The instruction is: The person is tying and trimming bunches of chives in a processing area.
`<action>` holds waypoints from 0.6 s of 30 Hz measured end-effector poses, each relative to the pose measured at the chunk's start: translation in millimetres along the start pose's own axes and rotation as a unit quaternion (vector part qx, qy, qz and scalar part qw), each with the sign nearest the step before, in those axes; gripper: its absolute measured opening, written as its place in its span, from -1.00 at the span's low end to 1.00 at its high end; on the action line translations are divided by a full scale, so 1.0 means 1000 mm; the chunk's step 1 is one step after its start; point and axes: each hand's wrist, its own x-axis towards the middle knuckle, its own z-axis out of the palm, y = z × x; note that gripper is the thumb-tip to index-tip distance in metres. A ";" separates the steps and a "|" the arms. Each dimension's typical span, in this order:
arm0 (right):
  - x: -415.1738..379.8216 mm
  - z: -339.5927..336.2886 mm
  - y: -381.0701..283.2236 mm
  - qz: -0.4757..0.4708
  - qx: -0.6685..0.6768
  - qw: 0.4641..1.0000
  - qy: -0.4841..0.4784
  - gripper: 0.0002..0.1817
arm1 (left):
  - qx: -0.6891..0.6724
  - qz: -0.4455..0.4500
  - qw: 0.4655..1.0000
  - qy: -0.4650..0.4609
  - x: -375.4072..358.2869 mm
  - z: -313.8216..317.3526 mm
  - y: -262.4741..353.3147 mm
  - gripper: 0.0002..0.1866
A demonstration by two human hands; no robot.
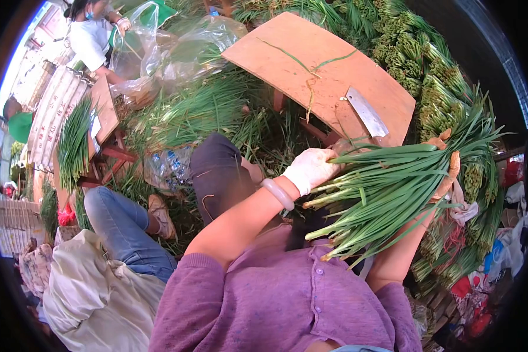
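Observation:
A loose bunch of long green chives [387, 182] lies across my front, its pale root ends pointing left. My right hand [449, 179] grips the bunch from the right, with brownish coverings on the fingers; the leaves hide most of the palm. In a white glove, my left hand [314, 167] pinches the stem ends at the upper left of the bunch; its fingertips are partly hidden. Beyond the hands, a cleaver [366, 112] lies on a low wooden table [311, 53] with a few stray leaves.
Bundled greens [446, 105] are stacked along the right. Loose greens [193, 111] cover the ground ahead. At left, a smaller table [104, 111] bears more greens beside a seated person's jeans leg [120, 229]. Another person [88, 38] handles clear plastic [188, 47].

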 end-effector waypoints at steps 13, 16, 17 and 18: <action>-0.008 -0.012 -0.051 -0.071 -0.092 0.993 0.020 -0.48 | 0.162 0.182 0.960 0.135 -0.039 -0.047 -0.039 -0.76; -0.005 -0.010 -0.033 -0.046 -0.057 0.997 0.039 -0.48 | 0.235 0.242 0.939 0.072 -0.050 -0.050 0.052 -0.69; -0.003 -0.010 -0.028 -0.036 -0.066 0.997 0.027 -0.48 | 0.254 0.304 0.914 0.086 -0.050 -0.044 0.061 -0.68; -0.001 -0.008 -0.022 -0.033 -0.059 0.997 0.035 -0.48 | 0.271 0.364 0.885 0.098 -0.048 -0.037 0.068 -0.66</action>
